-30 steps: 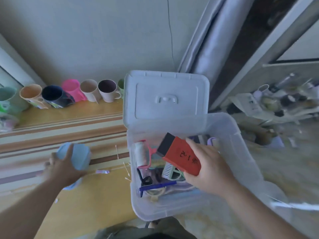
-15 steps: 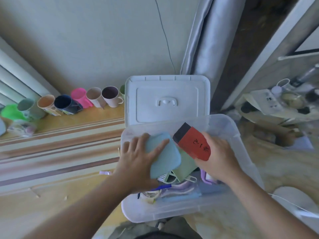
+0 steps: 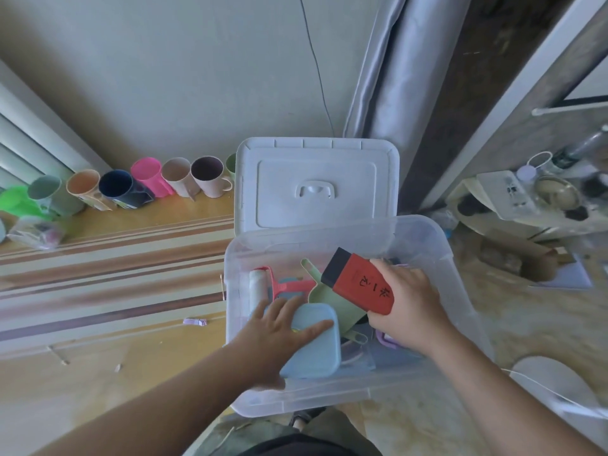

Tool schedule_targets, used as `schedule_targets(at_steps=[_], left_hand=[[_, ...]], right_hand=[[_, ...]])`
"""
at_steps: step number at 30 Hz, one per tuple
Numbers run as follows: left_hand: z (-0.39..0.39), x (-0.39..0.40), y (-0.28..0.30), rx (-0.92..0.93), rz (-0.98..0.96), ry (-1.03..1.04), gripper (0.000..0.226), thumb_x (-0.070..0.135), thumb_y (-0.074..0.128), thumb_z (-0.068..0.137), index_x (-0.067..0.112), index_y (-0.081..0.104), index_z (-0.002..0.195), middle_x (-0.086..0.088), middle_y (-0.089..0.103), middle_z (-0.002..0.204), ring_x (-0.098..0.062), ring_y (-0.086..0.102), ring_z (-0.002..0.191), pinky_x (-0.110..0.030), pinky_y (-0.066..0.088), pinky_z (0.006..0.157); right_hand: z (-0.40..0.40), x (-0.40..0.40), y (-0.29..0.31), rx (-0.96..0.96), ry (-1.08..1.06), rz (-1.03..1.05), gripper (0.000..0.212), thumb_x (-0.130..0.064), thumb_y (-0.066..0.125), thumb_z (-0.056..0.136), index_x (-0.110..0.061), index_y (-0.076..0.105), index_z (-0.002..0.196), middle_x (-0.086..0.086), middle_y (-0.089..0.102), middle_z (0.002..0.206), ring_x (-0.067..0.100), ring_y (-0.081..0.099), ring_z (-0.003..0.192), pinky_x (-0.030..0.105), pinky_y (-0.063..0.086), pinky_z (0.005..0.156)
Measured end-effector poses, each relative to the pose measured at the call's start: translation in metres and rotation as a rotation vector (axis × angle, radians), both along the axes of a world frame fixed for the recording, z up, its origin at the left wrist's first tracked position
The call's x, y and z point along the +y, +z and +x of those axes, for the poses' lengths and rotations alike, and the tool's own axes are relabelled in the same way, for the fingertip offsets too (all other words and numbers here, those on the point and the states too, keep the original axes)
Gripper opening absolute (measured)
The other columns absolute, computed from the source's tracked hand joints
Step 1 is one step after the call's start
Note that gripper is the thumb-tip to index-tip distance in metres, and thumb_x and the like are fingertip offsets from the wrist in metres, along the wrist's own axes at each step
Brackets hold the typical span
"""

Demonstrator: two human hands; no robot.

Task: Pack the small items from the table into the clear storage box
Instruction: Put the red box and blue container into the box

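The clear storage box (image 3: 441,258) sits at the table's right end, its white lid (image 3: 316,185) propped upright behind it. My left hand (image 3: 279,334) lies on a light blue rounded-square plate (image 3: 316,353) inside the box, fingers spread over its top. My right hand (image 3: 408,311) grips a red box with a black cap (image 3: 358,284), tilted over the box interior. Under it lies a green scoop (image 3: 325,294). A lint roller with a pink handle (image 3: 260,287) rests at the box's left side.
A row of mugs (image 3: 131,189) lines the wall behind the striped wooden table (image 3: 115,258). A small purple clip (image 3: 195,322) lies on the table left of the box. A cluttered low stand (image 3: 526,199) is on the floor to the right.
My left hand carried the blue plate from the table into the box and lowered it toward the near side. My right hand kept hold of the red box, shifting slightly right.
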State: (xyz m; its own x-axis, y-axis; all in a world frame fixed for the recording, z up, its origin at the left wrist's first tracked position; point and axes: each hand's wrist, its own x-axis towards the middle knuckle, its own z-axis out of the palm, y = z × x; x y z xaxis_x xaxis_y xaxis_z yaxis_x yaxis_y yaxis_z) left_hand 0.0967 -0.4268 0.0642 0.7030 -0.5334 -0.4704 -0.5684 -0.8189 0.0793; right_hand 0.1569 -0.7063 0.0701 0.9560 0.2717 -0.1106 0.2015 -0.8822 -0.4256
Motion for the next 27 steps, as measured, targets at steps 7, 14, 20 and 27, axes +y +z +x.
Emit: schedule_targets(at_steps=[7,14,20,27], left_hand=[[-0.003,0.012,0.009,0.206,-0.071,0.090,0.110,0.056,0.072,0.085,0.060,-0.017,0.149,-0.004,-0.013,0.164,-0.036,0.000,0.149,-0.052,0.008,0.122],[-0.015,0.019,0.021,0.032,-0.291,0.251,0.055,0.045,0.053,0.101,0.046,0.033,0.152,0.003,0.020,0.166,-0.022,0.016,0.151,-0.043,0.024,0.122],[-0.035,0.069,0.019,-0.281,-0.450,0.505,0.036,0.033,0.066,0.091,0.041,0.064,0.125,0.007,0.055,0.130,-0.020,0.048,0.124,-0.036,0.047,0.097],[-0.048,0.121,0.018,-0.334,-0.320,0.699,0.057,0.055,0.058,0.089,0.041,0.044,0.142,0.001,0.039,0.146,-0.027,0.036,0.136,-0.048,0.041,0.110]], right_hand=[[0.015,0.021,-0.005,0.028,0.044,-0.023,0.075,-0.044,0.065,0.065,-0.045,0.045,0.137,-0.011,0.045,0.106,0.025,0.048,0.097,0.045,0.050,0.081],[0.045,0.088,-0.009,0.065,0.346,-0.068,0.081,-0.040,0.073,0.080,-0.050,0.031,0.148,-0.006,0.039,0.131,0.028,0.038,0.117,0.050,0.045,0.094],[0.048,0.127,-0.023,0.103,0.427,-0.148,0.084,-0.030,0.069,0.080,-0.052,0.024,0.147,-0.011,0.042,0.138,0.028,0.038,0.122,0.049,0.048,0.094],[0.041,0.131,-0.028,0.149,0.372,-0.147,0.086,-0.050,0.073,0.079,-0.046,0.029,0.153,-0.012,0.043,0.148,0.028,0.040,0.129,0.052,0.048,0.102]])
